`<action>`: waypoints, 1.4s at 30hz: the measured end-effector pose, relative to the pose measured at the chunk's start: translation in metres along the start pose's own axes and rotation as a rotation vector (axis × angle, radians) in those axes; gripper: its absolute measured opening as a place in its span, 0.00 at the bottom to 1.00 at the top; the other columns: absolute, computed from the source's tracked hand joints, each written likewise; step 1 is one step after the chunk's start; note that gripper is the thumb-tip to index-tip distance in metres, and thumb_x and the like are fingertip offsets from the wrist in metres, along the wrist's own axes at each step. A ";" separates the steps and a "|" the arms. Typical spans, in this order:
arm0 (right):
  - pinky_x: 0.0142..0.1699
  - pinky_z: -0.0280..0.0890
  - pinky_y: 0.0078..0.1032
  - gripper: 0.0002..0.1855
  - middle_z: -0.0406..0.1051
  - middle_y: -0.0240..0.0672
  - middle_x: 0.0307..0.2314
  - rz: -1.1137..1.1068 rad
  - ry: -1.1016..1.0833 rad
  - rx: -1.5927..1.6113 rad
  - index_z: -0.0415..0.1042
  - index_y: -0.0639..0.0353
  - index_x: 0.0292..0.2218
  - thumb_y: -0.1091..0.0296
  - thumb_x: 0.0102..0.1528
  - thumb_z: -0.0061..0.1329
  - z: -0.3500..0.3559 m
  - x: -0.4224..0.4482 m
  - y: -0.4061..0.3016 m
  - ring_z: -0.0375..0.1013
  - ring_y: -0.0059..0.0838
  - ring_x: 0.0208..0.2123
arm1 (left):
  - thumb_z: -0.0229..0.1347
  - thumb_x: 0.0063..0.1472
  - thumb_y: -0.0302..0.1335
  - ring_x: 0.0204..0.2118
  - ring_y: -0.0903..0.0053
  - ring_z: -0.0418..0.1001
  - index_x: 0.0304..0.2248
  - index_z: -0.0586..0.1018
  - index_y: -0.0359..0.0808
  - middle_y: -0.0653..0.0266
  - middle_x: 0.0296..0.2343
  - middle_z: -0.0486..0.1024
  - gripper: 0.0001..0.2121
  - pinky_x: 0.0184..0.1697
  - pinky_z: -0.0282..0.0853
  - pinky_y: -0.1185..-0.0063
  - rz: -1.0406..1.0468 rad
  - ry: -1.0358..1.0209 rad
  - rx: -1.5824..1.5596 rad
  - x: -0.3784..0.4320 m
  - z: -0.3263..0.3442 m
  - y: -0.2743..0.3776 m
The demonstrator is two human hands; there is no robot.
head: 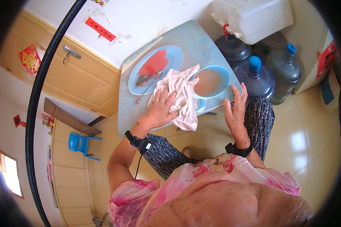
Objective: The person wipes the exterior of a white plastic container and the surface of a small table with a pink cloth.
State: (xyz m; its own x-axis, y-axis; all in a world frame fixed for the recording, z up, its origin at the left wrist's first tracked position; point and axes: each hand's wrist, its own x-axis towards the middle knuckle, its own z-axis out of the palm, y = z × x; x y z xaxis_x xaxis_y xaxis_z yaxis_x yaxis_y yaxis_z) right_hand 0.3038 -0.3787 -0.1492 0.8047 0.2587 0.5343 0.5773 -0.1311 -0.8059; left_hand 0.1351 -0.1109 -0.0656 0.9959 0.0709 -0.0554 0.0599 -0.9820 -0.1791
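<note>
A crumpled pale pink cloth [184, 99] lies on a small grey-blue table [193, 39], its lower end hanging over the near edge. My left hand [160, 109] presses it down from above, fingers spread, with folds between thumb and forefinger. My right hand [236, 109] is empty at the table's right corner, fingers apart; whether it touches the edge I cannot tell. The tabletop shows what looks like a printed picture: a blue cup [211, 81] with a brown drink, and an oval blue plate [173, 55] with a red heart, dark red fruits and a spoon. The cloth covers part of it.
Several large water bottles [254, 76] stand right of the table, with a white plastic container [253, 20] above them. My knees are close to the table's near side. A wooden door [82, 85] and a blue plastic chair [79, 142] are at left. A black braided cable [35, 85] crosses the left view.
</note>
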 end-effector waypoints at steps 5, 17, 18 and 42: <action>0.60 0.60 0.41 0.30 0.45 0.60 0.61 -0.007 -0.022 -0.005 0.60 0.61 0.57 0.75 0.55 0.51 -0.004 0.003 0.000 0.55 0.61 0.60 | 0.52 0.61 0.43 0.63 0.42 0.48 0.62 0.60 0.39 0.41 0.60 0.54 0.33 0.66 0.46 0.55 -0.159 0.143 -0.180 -0.014 -0.003 0.028; 0.60 0.60 0.41 0.28 0.46 0.59 0.61 -0.034 -0.051 -0.050 0.63 0.61 0.56 0.75 0.54 0.51 -0.005 0.002 0.000 0.56 0.59 0.60 | 0.50 0.62 0.42 0.63 0.54 0.53 0.59 0.67 0.45 0.53 0.59 0.60 0.26 0.59 0.56 0.52 -0.959 0.285 -0.059 -0.138 0.044 -0.037; 0.60 0.60 0.41 0.28 0.46 0.59 0.61 -0.022 -0.040 -0.031 0.63 0.61 0.56 0.75 0.54 0.50 -0.004 0.002 0.000 0.57 0.59 0.60 | 0.47 0.64 0.44 0.63 0.52 0.54 0.59 0.67 0.44 0.49 0.60 0.60 0.26 0.64 0.51 0.61 -1.059 0.220 -0.075 -0.138 0.031 -0.033; 0.61 0.55 0.40 0.25 0.45 0.58 0.62 0.002 -0.014 -0.036 0.63 0.61 0.57 0.72 0.58 0.46 0.004 -0.001 -0.001 0.53 0.55 0.62 | 0.57 0.56 0.32 0.62 0.53 0.56 0.54 0.71 0.39 0.51 0.57 0.63 0.25 0.60 0.50 0.52 -0.290 0.677 -0.489 -0.007 -0.004 0.062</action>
State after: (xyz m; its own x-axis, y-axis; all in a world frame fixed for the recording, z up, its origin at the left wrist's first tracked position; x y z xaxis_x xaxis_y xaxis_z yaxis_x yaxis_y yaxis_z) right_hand 0.3012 -0.3751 -0.1498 0.8041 0.2720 0.5286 0.5803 -0.1659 -0.7973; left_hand 0.1320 -0.1727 -0.0721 0.7537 0.3623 0.5483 0.1843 -0.9174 0.3527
